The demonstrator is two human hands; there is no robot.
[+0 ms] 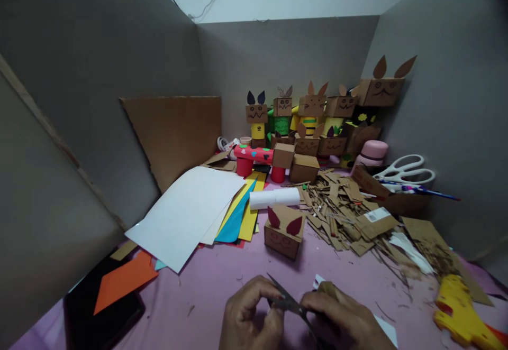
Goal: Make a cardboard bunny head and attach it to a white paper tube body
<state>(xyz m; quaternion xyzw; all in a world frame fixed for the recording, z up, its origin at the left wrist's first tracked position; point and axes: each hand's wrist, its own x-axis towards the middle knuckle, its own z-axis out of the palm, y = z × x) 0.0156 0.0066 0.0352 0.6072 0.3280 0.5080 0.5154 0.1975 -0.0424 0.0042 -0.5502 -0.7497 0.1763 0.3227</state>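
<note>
At the bottom centre my left hand [251, 315] and my right hand [345, 321] are pinched together on a thin dark strip of paper [286, 298] that runs between them. Both hands have their fingers curled closed around it. A bit of white paper [318, 280] shows just behind my right hand. A small cardboard box head with red ears and a drawn face [284, 231] stands on the pink table cover [222, 281] just beyond my hands.
White and coloured paper sheets [190, 212] lie left. A heap of cardboard scraps [345, 212] lies right, with white scissors [405, 170] on a box. Several cardboard figures [313, 117] line the back wall. A yellow cut-out [460, 307], an orange sheet [125, 278] and a white roll [274, 197] lie around.
</note>
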